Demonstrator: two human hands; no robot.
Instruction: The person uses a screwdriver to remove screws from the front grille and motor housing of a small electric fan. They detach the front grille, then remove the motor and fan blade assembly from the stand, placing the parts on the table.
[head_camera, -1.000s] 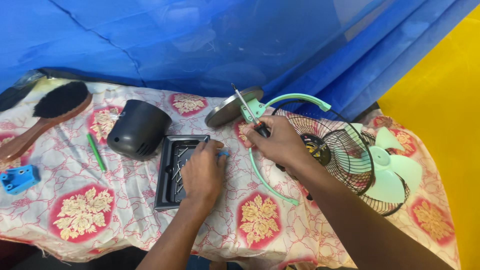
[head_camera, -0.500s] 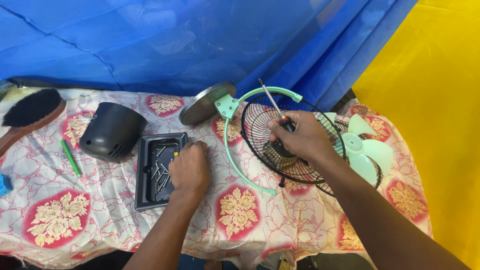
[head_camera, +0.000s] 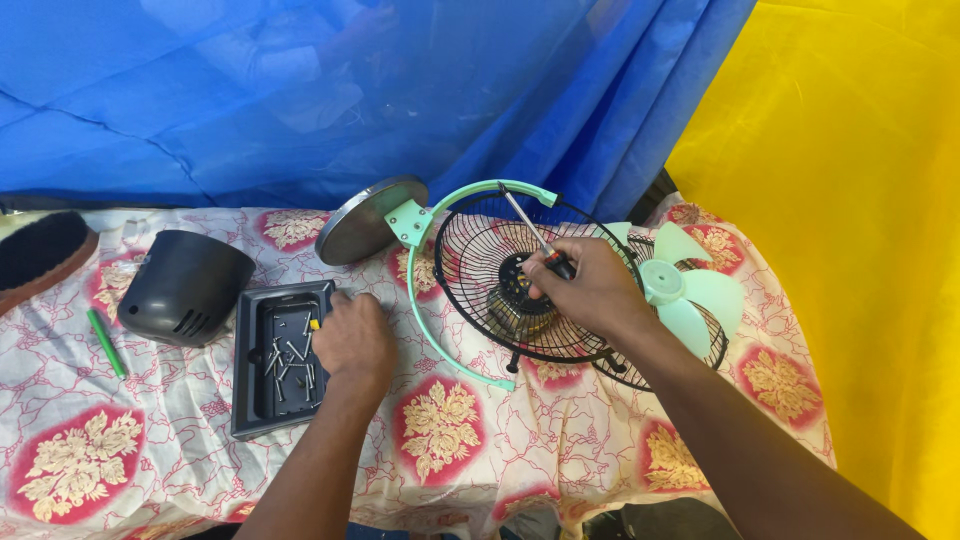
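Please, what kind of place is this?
Probably a makeshift repair bench: a cloth-covered table against hung blue and yellow sheets, with a taken-apart fan's grille, a tray of screws, and a screwdriver in the right hand.

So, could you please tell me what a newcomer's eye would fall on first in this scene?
Probably the dismantled fan right of centre: a black wire fan guard in a mint green frame, with the pale green fan blade lying beside it. The right hand holds a screwdriver over the guard's hub. The left hand rests at the edge of a black tray of screws on the floral cloth.
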